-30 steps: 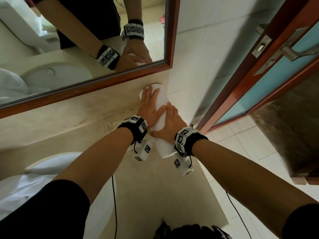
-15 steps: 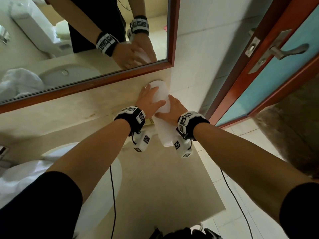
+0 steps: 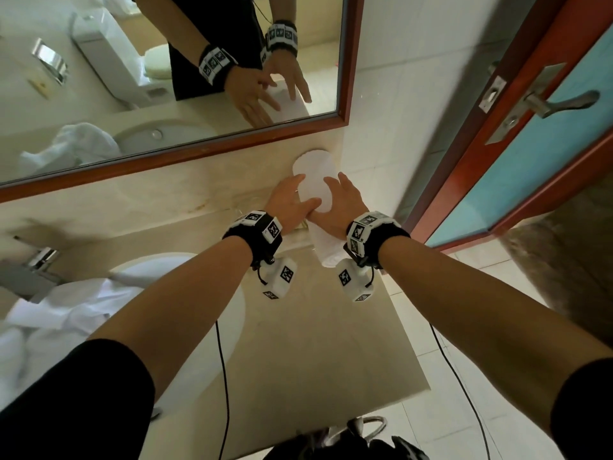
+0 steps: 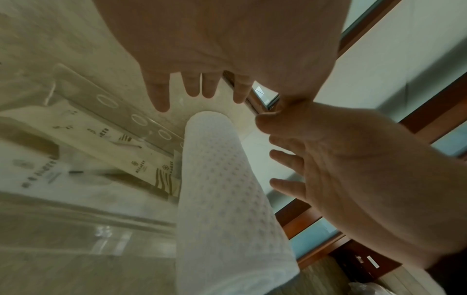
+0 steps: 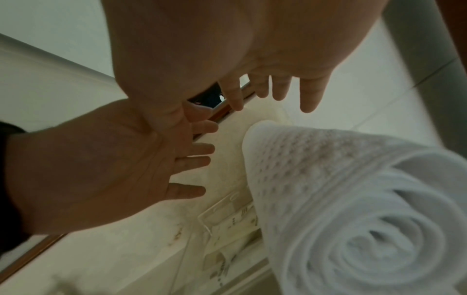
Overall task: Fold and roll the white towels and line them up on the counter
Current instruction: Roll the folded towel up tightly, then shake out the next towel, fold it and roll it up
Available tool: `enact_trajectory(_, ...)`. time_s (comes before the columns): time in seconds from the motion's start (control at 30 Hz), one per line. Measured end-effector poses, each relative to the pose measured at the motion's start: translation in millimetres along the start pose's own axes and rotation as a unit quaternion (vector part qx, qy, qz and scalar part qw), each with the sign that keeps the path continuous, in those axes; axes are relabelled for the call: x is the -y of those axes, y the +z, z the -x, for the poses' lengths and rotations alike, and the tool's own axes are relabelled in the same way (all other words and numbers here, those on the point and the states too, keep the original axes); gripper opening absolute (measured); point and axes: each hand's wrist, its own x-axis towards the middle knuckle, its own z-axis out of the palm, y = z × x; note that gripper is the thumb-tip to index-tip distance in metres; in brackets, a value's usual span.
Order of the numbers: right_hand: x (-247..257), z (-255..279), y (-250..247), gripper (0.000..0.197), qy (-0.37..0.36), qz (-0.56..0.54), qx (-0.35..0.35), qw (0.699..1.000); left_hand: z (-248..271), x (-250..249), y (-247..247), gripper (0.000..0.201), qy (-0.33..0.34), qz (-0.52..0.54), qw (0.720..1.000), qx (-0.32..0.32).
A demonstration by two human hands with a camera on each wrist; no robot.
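Note:
A rolled white towel [image 3: 313,180] lies on the beige counter [image 3: 298,343] at its right end, one end against the wall under the mirror. Its waffle weave [image 4: 222,199] and spiral end [image 5: 366,239] show in the wrist views. My left hand [image 3: 288,200] is over the roll's left side and my right hand [image 3: 345,200] over its right side. Both have straight, spread fingers. In the wrist views the left hand [image 4: 215,49] and right hand [image 5: 240,49] are a little above the roll, with a gap showing. Neither holds anything.
A heap of unfolded white towels [image 3: 66,310] fills the sink basin [image 3: 212,313] at the left, beside a faucet [image 3: 39,260]. A clear tray of sachets [image 4: 113,155] stands left of the roll. The mirror [image 3: 166,78] is behind, the open door [image 3: 530,144] on the right.
Both hands were pressed flat on the roll, pushing it toward the wall. Now they have lifted off with fingers spread, and the roll lies still against the wall.

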Motion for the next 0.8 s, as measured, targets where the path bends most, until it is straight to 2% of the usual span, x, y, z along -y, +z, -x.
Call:
enact_trajectory(0.2, 18, 27, 7, 0.078, -0.059, 0.01, 0.002, 0.998, 55, -1, -15, 0.054, 0.037, -0.014, 0.996, -0.074)
enact_trajectory(0.33, 39, 51, 22, 0.07, -0.099, -0.008, 0.017, 0.995, 103, 23, -36, 0.052, 0.002, -0.015, 0.991, -0.134)
enact_trajectory(0.47, 62, 71, 47, 0.06, -0.127, -0.014, 0.079, 0.989, 176, 77, -60, 0.05, -0.108, -0.007, 0.978, -0.18)
enact_trajectory(0.6, 98, 93, 89, 0.057, -0.177, 0.008, 0.148, 0.973, 253, 129, -82, 0.052, -0.23, -0.019, 0.956, -0.18)
enact_trajectory(0.8, 168, 128, 148, 0.052, -0.243, 0.034, 0.211, 0.946, 341, 196, -116, 0.049, -0.336, -0.068, 0.922, -0.179)
